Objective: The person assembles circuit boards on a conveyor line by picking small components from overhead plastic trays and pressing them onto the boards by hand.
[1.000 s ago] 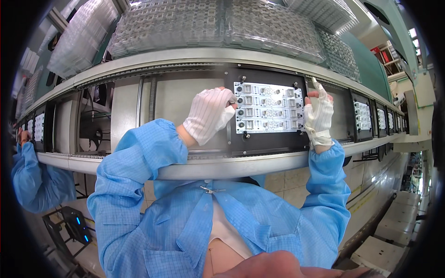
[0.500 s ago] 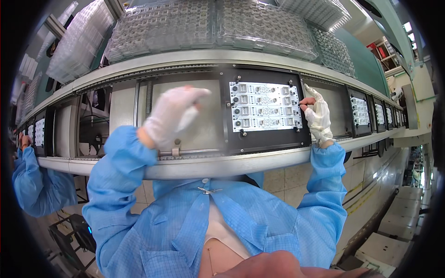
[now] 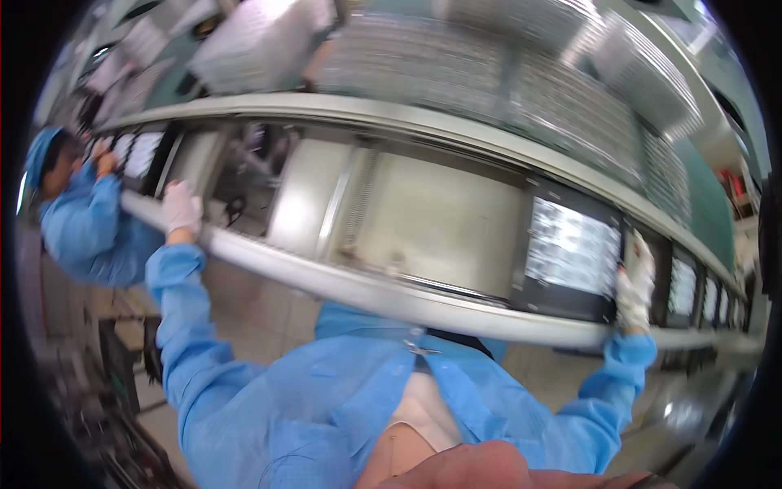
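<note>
My right hand (image 3: 635, 287), in a white glove with bare fingertips, is at the right edge of a black pallet (image 3: 562, 301) on the conveyor. Its fingers look bent around that edge, though blur softens them. On the pallet lies a bright white panel of circuit boards (image 3: 572, 248), its details smeared. My left hand (image 3: 182, 210), also gloved, is far to the left, at the conveyor's front rail. Motion blur hides how its fingers are set, and I see nothing in it.
Stacked clear plastic trays (image 3: 407, 57) line the far side of the conveyor. More black pallets with white panels (image 3: 681, 287) sit to the right. A co-worker in blue (image 3: 98, 216) stands at the left end. The front metal rail (image 3: 366, 292) runs before me.
The view has swung left. My left hand has gone from above the conveyor bed to the far-left rail. The pallet has shifted right along the conveyor, my right hand staying at its edge.
</note>
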`<state>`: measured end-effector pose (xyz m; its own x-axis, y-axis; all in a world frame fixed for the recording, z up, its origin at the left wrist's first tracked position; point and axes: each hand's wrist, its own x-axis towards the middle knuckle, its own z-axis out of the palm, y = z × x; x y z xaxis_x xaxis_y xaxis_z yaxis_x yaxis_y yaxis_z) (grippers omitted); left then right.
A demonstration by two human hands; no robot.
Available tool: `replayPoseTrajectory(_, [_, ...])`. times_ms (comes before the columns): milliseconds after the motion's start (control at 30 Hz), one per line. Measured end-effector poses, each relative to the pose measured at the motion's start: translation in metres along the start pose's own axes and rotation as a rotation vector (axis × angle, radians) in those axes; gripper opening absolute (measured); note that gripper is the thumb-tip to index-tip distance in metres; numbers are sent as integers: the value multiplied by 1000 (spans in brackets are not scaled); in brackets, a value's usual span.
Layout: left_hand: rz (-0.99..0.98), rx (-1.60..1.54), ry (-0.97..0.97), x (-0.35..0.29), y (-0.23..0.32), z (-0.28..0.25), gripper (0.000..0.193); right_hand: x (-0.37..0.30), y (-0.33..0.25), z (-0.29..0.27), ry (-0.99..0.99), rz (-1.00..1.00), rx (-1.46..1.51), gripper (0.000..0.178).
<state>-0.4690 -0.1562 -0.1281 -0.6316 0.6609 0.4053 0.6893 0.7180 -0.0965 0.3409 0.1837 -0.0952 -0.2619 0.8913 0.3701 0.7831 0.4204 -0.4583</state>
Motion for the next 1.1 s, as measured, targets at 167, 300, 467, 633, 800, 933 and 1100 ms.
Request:
replayPoseTrajectory(167, [-133, 76, 63, 20, -23, 20, 19, -2, 70, -47, 39, 6, -311, 77])
replayPoseTrajectory(300, [-266, 282, 63, 44, -83, 52, 15, -7, 137, -73, 149, 106, -549, 72])
replayPoseTrajectory(467, [-293, 277, 5, 70, -154, 69, 17, 22, 96, -75, 87, 172, -576, 70])
replayPoseTrajectory(633, [-324, 306, -159, 95, -191, 87, 24, 8, 72, -93, 4, 334, -673, 67])
replayPoseTrajectory(800, [38, 539, -163, 92, -270, 115, 18, 15, 52, -94, 75, 62, -615, 59])
replayPoseTrajectory(933, [476, 608, -97, 102, -302, 145, 23, 33, 11, -63, 117, -208, -519, 59])
replayPoseTrajectory(1100, [286, 295, -186, 127, -238, 175, 22, 44, -107, 13, 42, -92, -374, 52])
